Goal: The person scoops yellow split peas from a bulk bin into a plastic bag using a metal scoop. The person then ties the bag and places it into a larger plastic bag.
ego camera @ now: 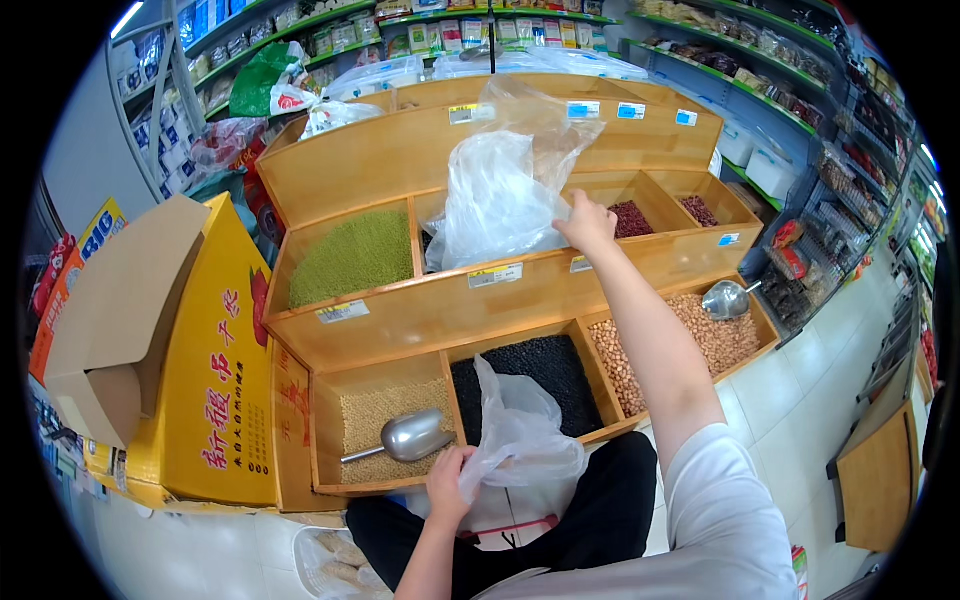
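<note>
My left hand (pixel 448 484) is closed on the edge of a thin clear plastic bag (pixel 525 439), which hangs over the front of the bin of black beans (pixel 525 375). My right hand (pixel 589 223) reaches to the upper row, its fingers at the right side of a large whitish plastic bag (pixel 495 195); whether they grip it I cannot tell. That bag stands in a middle compartment and hides most of it. A metal scoop (pixel 414 435) lies on pale yellow beans in the lower left bin. Another metal scoop (pixel 726 300) rests on brown-pink beans at the lower right.
Green beans (pixel 356 255) fill the upper left compartment, and dark red beans (pixel 631 220) lie at the upper right. A yellow carton (pixel 217 375) with raised flaps borders the bins on the left. Stocked shelves (pixel 750 82) stand behind. A white basket (pixel 319 570) sits on the floor.
</note>
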Motion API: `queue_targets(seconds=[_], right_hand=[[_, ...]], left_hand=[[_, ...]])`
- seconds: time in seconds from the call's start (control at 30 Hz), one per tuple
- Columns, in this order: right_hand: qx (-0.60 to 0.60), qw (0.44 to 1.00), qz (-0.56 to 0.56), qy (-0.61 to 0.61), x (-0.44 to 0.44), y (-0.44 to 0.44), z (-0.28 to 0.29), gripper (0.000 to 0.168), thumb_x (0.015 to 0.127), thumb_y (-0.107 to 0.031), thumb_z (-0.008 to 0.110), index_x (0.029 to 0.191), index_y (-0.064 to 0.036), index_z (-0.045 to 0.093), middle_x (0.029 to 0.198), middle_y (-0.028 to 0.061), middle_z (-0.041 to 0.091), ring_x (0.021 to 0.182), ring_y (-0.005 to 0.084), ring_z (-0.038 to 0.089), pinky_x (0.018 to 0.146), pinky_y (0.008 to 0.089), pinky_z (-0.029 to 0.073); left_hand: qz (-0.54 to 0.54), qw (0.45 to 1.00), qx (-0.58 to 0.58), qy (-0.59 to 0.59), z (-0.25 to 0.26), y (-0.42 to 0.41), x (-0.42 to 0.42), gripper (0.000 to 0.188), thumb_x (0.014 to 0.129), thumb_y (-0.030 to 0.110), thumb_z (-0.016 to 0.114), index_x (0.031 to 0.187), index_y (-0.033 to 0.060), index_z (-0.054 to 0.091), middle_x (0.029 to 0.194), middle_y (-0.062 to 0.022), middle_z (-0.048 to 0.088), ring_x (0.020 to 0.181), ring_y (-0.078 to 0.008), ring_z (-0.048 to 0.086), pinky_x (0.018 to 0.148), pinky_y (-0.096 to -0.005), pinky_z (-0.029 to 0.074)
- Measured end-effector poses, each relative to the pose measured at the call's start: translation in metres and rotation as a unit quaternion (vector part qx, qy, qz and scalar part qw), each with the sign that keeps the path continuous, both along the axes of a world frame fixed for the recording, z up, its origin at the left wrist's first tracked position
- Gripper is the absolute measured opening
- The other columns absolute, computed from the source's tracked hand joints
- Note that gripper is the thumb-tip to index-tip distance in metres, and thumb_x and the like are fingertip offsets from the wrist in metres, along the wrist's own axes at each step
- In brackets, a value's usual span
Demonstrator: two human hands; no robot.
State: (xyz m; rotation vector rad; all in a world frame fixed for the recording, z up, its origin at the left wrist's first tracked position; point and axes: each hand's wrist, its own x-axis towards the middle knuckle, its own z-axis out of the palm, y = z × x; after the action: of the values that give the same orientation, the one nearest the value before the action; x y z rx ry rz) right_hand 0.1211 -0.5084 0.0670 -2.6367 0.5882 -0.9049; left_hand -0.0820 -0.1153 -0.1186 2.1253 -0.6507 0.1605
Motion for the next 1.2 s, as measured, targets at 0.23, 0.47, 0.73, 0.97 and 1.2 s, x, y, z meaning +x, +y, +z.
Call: queue_targets(seconds=[0.23, 0.47, 0.73, 0.97, 1.2], right_hand=[[-0.084, 0.923, 0.335, -0.168, -0.001, 0.070, -0.014, 0.019, 0.083, -0.004, 0.066, 0.098, -0.012, 0.074, 0.106, 0.0092, 0.070, 0.101, 0.0287, 0.066, 0.083, 0.0434, 0.055], [-0.146, 0.869, 0.453, -0.139, -0.040, 0.121, -0.022, 0.024, 0.081, 0.004, 0.066, 0.100, -0.010, 0.069, 0.105, 0.0069, 0.065, 0.098, 0.0289, 0.067, 0.078, 0.0360, 0.057], [0.354, 0.872, 0.184, -0.285, 0.005, 0.058, -0.032, 0.011, 0.094, -0.006, 0.064, 0.105, -0.004, 0.067, 0.101, 0.0100, 0.065, 0.089, 0.0228, 0.069, 0.066, 0.0360, 0.062], [0.448, 0.847, 0.118, -0.260, -0.018, -0.001, -0.043, 0.042, 0.092, -0.011, 0.069, 0.130, 0.001, 0.054, 0.120, 0.0165, 0.060, 0.109, 0.0247, 0.064, 0.082, 0.0372, 0.060], [0.203, 0.859, 0.465, -0.064, -0.209, 0.123, -0.016, 0.075, 0.083, -0.023, 0.084, 0.145, -0.003, 0.047, 0.146, 0.0165, 0.052, 0.138, 0.0320, 0.049, 0.116, 0.0453, 0.039]], left_hand=[[-0.029, 0.999, 0.028, -0.022, -0.007, 0.017, 0.006, 0.019, 0.082, 0.008, 0.071, 0.100, 0.0053, 0.067, 0.094, -0.0132, 0.066, 0.093, -0.0374, 0.064, 0.079, -0.0438, 0.053], [-0.038, 0.999, 0.011, -0.017, -0.003, 0.012, 0.003, 0.021, 0.081, 0.008, 0.071, 0.102, 0.0041, 0.067, 0.094, -0.0140, 0.066, 0.091, -0.0385, 0.064, 0.078, -0.0442, 0.052], [-0.033, 0.999, 0.031, -0.010, -0.003, 0.014, 0.003, 0.022, 0.080, 0.009, 0.072, 0.102, 0.0058, 0.068, 0.095, -0.0141, 0.066, 0.094, -0.0384, 0.064, 0.079, -0.0446, 0.053], [-0.027, 0.999, 0.011, -0.045, -0.010, 0.008, 0.006, 0.024, 0.080, 0.009, 0.071, 0.104, 0.0086, 0.069, 0.093, -0.0127, 0.067, 0.091, -0.0381, 0.065, 0.077, -0.0448, 0.053], [-0.021, 0.970, -0.198, 0.141, 0.013, 0.002, -0.004, 0.027, 0.090, 0.003, 0.068, 0.117, 0.0029, 0.065, 0.106, -0.0108, 0.072, 0.107, -0.0219, 0.069, 0.092, -0.0347, 0.053]])
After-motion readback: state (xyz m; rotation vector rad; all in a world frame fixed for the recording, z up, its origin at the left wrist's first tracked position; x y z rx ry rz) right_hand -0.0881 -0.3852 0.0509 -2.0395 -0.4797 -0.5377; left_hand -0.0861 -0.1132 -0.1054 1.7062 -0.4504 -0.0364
